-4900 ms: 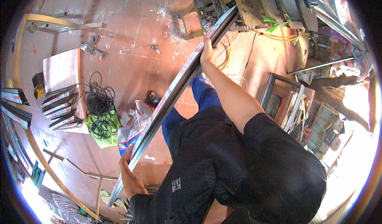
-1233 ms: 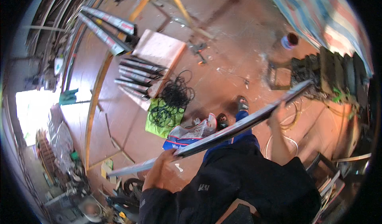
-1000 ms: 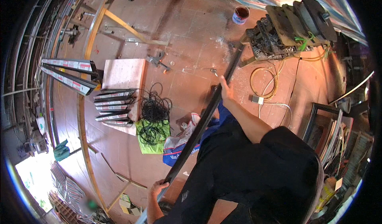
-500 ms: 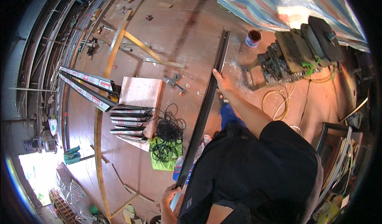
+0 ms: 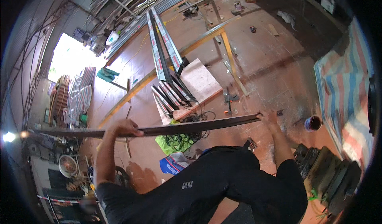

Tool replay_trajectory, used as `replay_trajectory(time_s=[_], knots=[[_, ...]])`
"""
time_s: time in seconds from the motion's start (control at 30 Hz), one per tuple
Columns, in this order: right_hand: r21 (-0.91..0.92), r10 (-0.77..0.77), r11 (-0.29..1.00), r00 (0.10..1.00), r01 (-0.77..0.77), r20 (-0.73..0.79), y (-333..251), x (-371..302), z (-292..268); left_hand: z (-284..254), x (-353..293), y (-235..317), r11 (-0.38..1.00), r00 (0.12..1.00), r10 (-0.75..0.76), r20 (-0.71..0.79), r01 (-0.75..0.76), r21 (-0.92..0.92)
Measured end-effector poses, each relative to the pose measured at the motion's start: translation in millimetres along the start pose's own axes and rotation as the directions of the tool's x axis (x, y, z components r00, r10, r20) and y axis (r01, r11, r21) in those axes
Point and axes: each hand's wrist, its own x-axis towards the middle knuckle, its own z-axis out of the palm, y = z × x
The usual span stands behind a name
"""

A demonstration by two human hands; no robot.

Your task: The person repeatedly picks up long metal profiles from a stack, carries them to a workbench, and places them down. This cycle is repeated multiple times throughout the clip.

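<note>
In the head view, the person's left hand is clenched over a long, narrow, dark brown bar with straight edges, thumb and fingers wrapped about it. The right hand grasps the same bar near its other end, a short stub of it jutting out just past the knuckles. The bar lies across the front of the body, spanning the gap between both hands and running on well to the left of the left hand.

Between the hands, below the bar and partly hidden by it, a tangle of thin black cord lies on a lime-green plastic bag. Nearer the body than these is a blue-and-white printed bag. Beyond the bar, ahead of the gap between the hands, a pale pink rectangular slab rests on the reddish tiled floor, with short dark bars bearing white-and-red labels at its left side. Two longer labelled bars reach away, ahead of the left hand. A dark clamp with orange tips sits ahead and left of the right hand; a white-and-blue bucket stands to that hand's right.
</note>
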Motion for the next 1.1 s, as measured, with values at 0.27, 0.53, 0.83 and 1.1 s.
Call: replay_trajectory(time_s=[0.27,0.53,0.83,1.1], knots=[[0.279,0.134,0.956,0.979,-0.087,-0.155,8,-9,66,-171,4,99,0.927,0.984,-0.055,-0.168,0.113,0.358],[0.552,0.448,0.768,0.889,-0.326,-0.097,11,-37,95,-276,143,164,0.784,0.853,0.394,-0.342,-0.117,0.61],[0.496,0.7,0.678,0.682,-0.542,-0.212,-49,-60,85,-340,387,237,0.715,0.792,0.568,-0.225,-0.338,0.612],[0.395,0.701,0.691,0.694,-0.606,-0.162,-131,-84,55,-340,508,273,0.601,0.705,0.705,-0.081,-0.532,0.597]])
